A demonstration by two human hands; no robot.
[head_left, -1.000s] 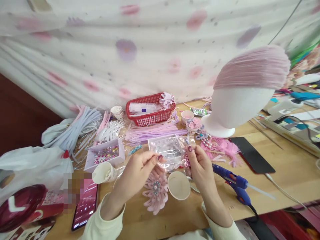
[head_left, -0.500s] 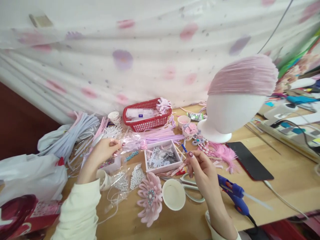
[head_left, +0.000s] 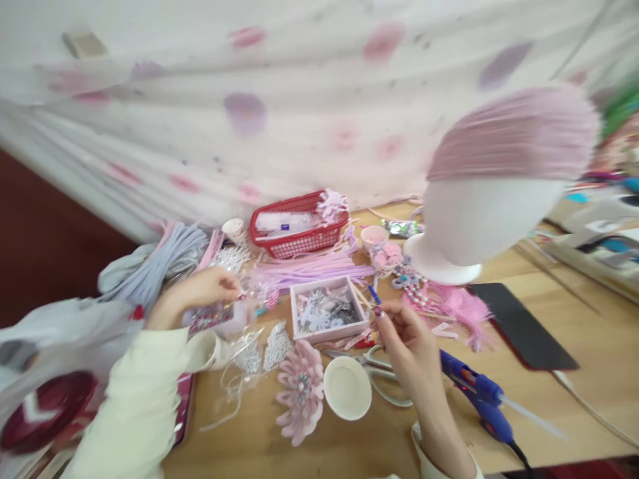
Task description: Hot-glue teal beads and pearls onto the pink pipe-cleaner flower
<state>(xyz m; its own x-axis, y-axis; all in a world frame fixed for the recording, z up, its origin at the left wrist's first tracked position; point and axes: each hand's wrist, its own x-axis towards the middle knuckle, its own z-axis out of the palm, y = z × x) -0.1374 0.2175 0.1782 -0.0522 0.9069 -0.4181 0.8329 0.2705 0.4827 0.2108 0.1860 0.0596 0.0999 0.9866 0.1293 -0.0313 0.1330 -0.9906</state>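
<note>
My left hand [head_left: 212, 287] reaches over an open box of coloured beads [head_left: 212, 318]. Its fingers are pinched at the edge of a clear plastic bag [head_left: 257, 291] with pink beads at its far end. In my right hand [head_left: 405, 332], between thumb and fingers, is a thin stick with a blue tip [head_left: 374, 295], pointing up and left. Between the hands lies a white tray [head_left: 304, 338] of silvery and pale trinkets. Nearer me are a pink petalled flower [head_left: 302, 392] with a beaded centre, an open paper cup [head_left: 348, 389] and scissors [head_left: 392, 386].
A red basket [head_left: 294, 246] stands against the floral curtain. To the right, a white mannequin head [head_left: 492, 213] wears a pink pleated cap. A blue glue gun [head_left: 479, 392] and a black phone [head_left: 529, 329] lie near the right hand. Bags of white pearls [head_left: 278, 346] lie centre-left.
My left hand has drawn slightly left, and the clear bag with pink beads has shifted left and lower with it. My right hand keeps the blue-tipped stick. The camera view has shifted a little.
</note>
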